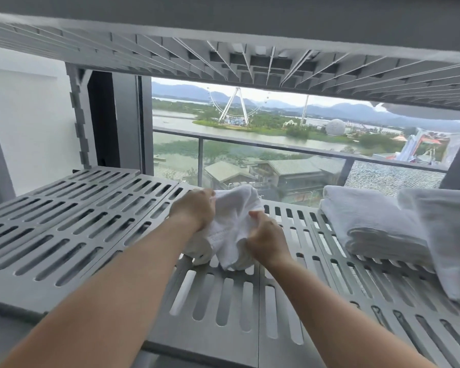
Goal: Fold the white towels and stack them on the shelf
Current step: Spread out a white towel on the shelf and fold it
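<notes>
Grey slotted shelf (77, 216) seen from the head camera, with a 2nd slotted tier (250, 57) close overhead. The left hand (194, 208) and right hand (266, 239) both grasp a crumpled white towel (234, 221), fingers curled into the cloth. The towel is bunched between them at mid-shelf, its lower folds touching the slats. At the shelf's right end lie 2 more white items: a folded towel (369, 221) lying flat, and a nearer towel (446, 235) just beside it. Behind the shelf, a window shows a glass balcony railing (276, 147), water and a Ferris wheel (235, 107).
</notes>
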